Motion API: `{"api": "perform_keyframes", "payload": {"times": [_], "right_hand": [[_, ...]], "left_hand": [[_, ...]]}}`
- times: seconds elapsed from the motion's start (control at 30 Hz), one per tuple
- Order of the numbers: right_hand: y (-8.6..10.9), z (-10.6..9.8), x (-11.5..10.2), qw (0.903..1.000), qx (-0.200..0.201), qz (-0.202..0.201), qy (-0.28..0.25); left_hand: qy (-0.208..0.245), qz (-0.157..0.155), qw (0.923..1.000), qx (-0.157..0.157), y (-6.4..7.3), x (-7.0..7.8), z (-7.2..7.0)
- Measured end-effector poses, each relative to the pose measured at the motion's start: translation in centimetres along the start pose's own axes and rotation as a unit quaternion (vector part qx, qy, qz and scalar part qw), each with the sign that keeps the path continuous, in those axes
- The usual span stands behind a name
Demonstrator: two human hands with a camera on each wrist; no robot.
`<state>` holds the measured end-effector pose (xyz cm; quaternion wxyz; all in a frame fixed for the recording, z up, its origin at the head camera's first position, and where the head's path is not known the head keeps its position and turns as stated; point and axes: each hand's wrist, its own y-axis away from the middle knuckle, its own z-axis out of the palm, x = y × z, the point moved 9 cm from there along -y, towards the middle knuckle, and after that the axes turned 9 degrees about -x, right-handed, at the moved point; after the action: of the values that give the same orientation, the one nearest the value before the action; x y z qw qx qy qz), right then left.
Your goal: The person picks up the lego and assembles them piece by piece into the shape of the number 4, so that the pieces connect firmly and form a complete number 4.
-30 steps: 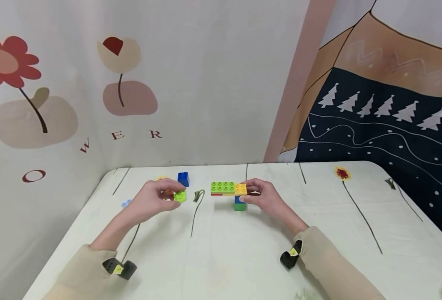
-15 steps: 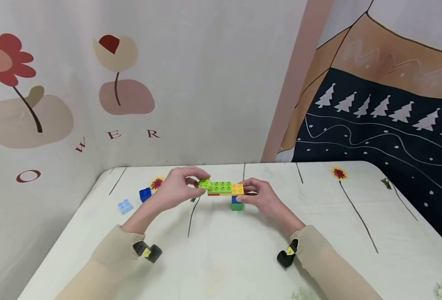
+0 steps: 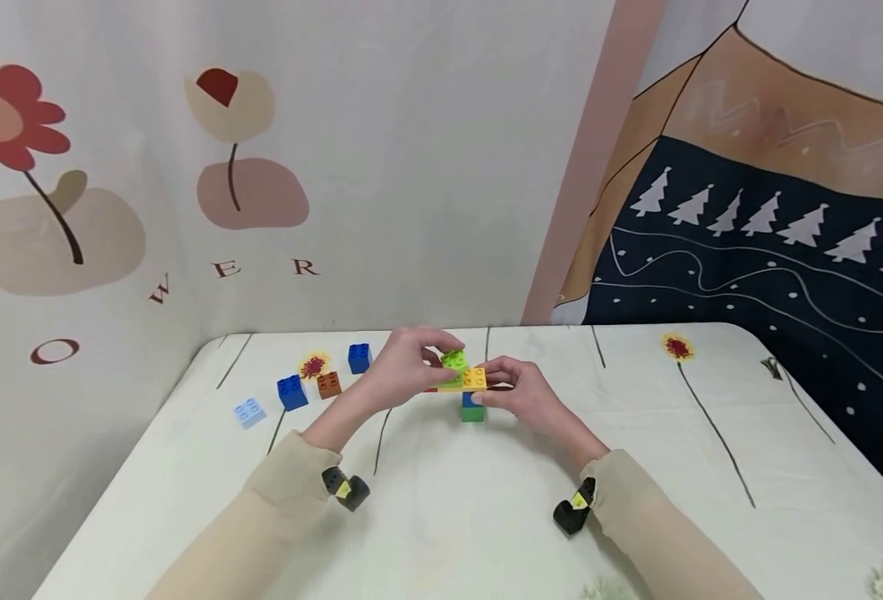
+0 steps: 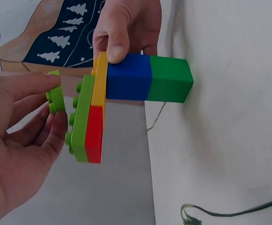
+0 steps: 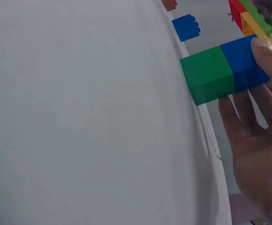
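My left hand point(image 3: 400, 371) pinches a small lime-green toy brick point(image 4: 56, 93) between thumb and fingertips. In the left wrist view a narrow gap separates it from the studs of a longer lime-green brick point(image 4: 83, 124). That longer brick belongs to a joined build, beside a red piece point(image 4: 94, 133) and a yellow one point(image 4: 99, 86). Under the yellow sits a blue brick point(image 4: 129, 77), with a green brick point(image 4: 172, 78) at the bottom. From the right, my right hand point(image 3: 524, 393) grips the build at the yellow and blue, its thumb on the blue brick.
Loose bricks lie on the white flower-print tablecloth point(image 3: 441, 500) to the left: a light blue one point(image 3: 250, 413), a dark blue one point(image 3: 292, 393), an orange-brown one point(image 3: 329, 384) and another dark blue one point(image 3: 360, 358). A printed curtain point(image 3: 411, 167) hangs behind the table.
My left hand has carried the small lime-green brick rightward, from beside the build to above its long lime-green brick. Loose bricks it covered now show. The right hand keeps its hold.
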<state>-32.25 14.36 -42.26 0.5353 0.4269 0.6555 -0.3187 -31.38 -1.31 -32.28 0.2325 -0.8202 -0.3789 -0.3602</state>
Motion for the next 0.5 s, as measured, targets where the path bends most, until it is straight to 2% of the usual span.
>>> {"api": "perform_keyframes", "payload": {"times": [0.2, 0.5], "right_hand": [[0.0, 0.1, 0.0, 1.0, -0.002, -0.009, -0.004], [-0.1, 0.1, 0.0, 0.9998, -0.006, -0.019, -0.004]], "left_hand": [[-0.016, 0.023, 0.9996, -0.008, -0.5, 0.7, 0.8], [-0.033, 0.028, 0.9989, -0.016, -1.7, 0.8, 1.7]]}}
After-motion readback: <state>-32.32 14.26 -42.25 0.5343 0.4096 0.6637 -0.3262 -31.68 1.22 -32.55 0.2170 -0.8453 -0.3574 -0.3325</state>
